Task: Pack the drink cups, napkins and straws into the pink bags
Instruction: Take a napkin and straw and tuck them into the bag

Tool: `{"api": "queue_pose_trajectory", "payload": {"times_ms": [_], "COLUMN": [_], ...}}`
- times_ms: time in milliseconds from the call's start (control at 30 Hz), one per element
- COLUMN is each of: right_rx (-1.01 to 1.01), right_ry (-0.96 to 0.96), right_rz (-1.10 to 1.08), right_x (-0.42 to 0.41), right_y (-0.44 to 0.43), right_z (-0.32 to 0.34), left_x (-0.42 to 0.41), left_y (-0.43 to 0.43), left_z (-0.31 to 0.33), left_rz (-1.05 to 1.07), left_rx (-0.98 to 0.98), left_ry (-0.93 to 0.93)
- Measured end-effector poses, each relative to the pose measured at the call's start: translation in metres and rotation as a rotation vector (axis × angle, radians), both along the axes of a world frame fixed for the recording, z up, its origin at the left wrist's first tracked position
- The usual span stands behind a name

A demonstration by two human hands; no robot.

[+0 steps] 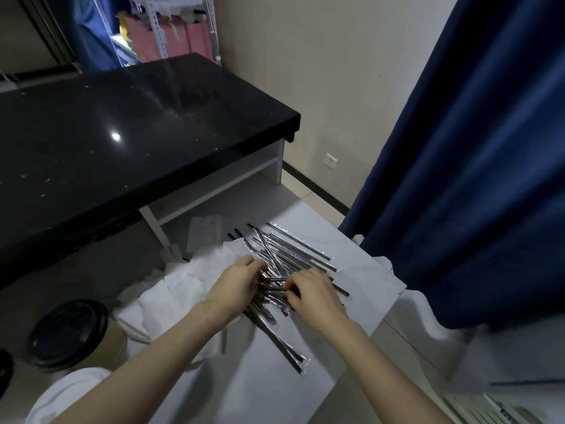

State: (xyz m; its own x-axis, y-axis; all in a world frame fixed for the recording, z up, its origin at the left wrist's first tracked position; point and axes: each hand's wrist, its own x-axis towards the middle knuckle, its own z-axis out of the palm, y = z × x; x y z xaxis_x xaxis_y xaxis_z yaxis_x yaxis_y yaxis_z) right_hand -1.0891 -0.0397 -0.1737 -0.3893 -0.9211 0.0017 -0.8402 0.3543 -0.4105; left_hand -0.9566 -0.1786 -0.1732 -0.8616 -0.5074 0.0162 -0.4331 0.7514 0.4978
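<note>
A loose pile of several black straws [293, 255] in clear wrappers lies on a low white table [360, 270]. Both hands are in the pile. My left hand [235, 286] has its fingers curled into the straws on the pile's left side. My right hand [315, 292] pinches straws on the right side with bent fingers. White napkins [177, 289] lie crumpled under and to the left of my left hand. A tan drink cup with a black lid [70, 332] stands at the lower left. Pink bags [171, 38] sit on a far shelf.
A black glossy counter [122, 133] fills the left and middle, just beyond the low table. A dark blue curtain [474, 179] hangs at the right. Part of another black lid [4, 371] shows at the left edge. White objects lie at the lower right.
</note>
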Motion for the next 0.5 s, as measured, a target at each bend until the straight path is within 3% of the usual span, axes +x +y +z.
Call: {"api": "queue_pose_trajectory", "payload": {"times_ms": [167, 500], "right_rx": [0.001, 0.103], "right_ry": [-0.028, -0.109], "right_rz": [0.050, 0.017], "right_x": [0.010, 0.009], "right_y": [-0.002, -0.005], "right_z": [0.000, -0.004], "left_x": [0.009, 0.037], "left_y": [0.005, -0.003], "left_z": [0.001, 0.002], "left_rz": [-0.029, 0.042], "left_rx": [0.055, -0.147], "left_ry": [0.066, -0.218]}}
